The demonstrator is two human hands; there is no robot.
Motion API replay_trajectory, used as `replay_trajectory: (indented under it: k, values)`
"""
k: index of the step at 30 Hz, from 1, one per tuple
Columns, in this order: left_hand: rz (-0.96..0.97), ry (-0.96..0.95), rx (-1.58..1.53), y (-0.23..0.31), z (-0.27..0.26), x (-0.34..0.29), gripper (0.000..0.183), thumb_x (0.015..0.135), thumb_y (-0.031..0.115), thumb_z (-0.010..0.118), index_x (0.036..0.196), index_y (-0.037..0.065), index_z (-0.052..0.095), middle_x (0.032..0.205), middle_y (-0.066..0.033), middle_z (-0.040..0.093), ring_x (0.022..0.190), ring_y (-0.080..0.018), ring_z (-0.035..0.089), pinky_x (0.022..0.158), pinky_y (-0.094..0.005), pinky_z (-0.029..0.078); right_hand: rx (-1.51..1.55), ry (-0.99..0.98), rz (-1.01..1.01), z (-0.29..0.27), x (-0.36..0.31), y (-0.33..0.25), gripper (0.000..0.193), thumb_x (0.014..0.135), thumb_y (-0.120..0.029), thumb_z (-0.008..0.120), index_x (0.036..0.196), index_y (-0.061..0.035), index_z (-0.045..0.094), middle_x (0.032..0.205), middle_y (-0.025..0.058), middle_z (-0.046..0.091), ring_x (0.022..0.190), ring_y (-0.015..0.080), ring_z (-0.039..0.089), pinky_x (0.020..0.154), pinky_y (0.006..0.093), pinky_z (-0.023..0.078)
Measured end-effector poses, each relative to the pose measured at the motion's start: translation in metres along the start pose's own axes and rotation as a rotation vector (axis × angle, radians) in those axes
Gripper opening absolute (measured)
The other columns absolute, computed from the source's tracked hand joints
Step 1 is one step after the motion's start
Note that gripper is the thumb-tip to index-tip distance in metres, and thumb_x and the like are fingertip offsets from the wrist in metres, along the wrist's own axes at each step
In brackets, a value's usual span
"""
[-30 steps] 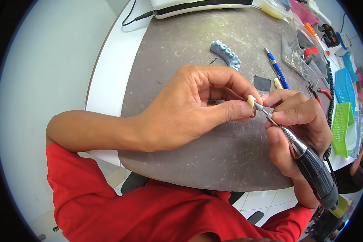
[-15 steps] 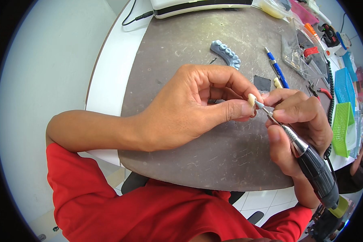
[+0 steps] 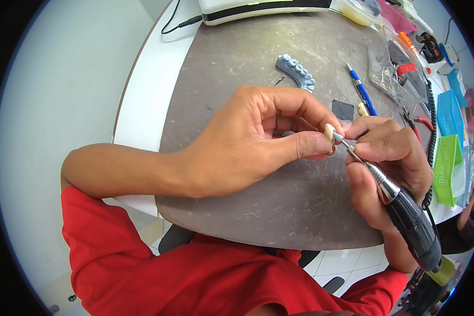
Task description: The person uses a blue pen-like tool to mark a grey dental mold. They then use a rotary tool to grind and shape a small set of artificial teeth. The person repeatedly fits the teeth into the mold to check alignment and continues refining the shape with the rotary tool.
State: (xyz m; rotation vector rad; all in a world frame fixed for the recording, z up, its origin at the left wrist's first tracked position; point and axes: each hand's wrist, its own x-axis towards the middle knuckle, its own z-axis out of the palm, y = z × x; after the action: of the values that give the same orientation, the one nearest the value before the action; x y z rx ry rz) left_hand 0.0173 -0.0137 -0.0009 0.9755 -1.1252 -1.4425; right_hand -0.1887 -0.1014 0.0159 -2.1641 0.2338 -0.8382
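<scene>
With the left hand (image 3: 258, 142) pinching the tooth (image 3: 328, 129) and the right hand (image 3: 397, 152) clamped round the drill (image 3: 410, 218), light bit (image 3: 338, 137) pressure seems best.

light: bright | sheen: upper tabletop (image 3: 237, 58) | edges: bowed, black-rimmed | blur: far right | centre: sharp

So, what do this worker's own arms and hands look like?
They're human: the left hand and right hand wear no gloves. The left forearm is bare, with no watch or bracelet in sight; the right forearm is mostly hidden. The left sleeve is plain red and ends near the elbow; the right sleeve is red too.
</scene>
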Motion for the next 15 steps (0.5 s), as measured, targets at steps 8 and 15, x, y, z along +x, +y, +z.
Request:
replay_trajectory:
  k: [8,15]
  values:
    - [-0.068,-0.083,-0.170,0.0041,-0.0044,0.0017,0.032,0.098,0.017,0.057,0.125,0.000,0.051,0.106,-0.0109,0.064,0.093,-0.0151,0.064,0.083,-0.0280,0.053,0.070,0.066,0.166,-0.0034,-0.0033,-0.0065,0.019,0.092,-0.021,0.061,0.098,-0.0073,0.049,0.086,0.0091,0.057,0.094,0.0214,0.063,0.089,0.0360,0.045]
    - [-0.060,-0.112,-0.191,-0.0003,-0.0060,0.0045,0.035,0.099,0.017,0.055,0.129,0.001,0.048,0.106,-0.0102,0.063,0.093,-0.0142,0.063,0.082,-0.0277,0.052,0.059,0.100,0.213,-0.0025,-0.0035,-0.0067,0.020,0.092,-0.023,0.061,0.098,-0.0078,0.049,0.088,0.0095,0.058,0.096,0.0212,0.063,0.090,0.0364,0.045]
